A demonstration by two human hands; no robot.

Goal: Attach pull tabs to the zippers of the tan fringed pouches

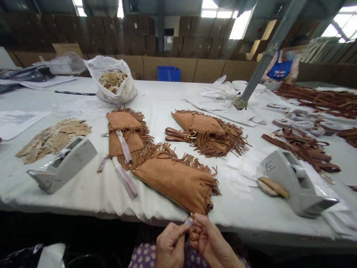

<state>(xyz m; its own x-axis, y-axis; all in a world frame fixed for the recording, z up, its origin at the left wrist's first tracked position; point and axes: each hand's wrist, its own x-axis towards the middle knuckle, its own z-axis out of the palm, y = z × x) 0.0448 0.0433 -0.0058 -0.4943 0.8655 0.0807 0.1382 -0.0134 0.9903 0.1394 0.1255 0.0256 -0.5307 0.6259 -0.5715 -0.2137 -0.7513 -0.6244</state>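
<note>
At the table's front edge lies a tan suede pouch (173,179) with fringe, its zipper side towards me. My left hand (170,248) and my right hand (212,242) meet just below its near corner, fingers pinched. Between their fingertips is the pouch's zipper pull (189,221), covered in clear, shiny wrap. The fingers hide most of the pull. Behind and left are two stacked fringed pouches (124,133), with wrapped pulls (125,177) hanging from them. Another fringed pouch (200,126) with a wrist strap (178,135) lies farther back.
Grey tape dispensers stand left (64,164) and right (296,183). A pile of beige tags (55,138) and an open plastic bag (115,83) lie beyond. Brown straps (304,148) are on the right. A slanted metal post (273,48) rises from the table. A person (281,67) is in the background.
</note>
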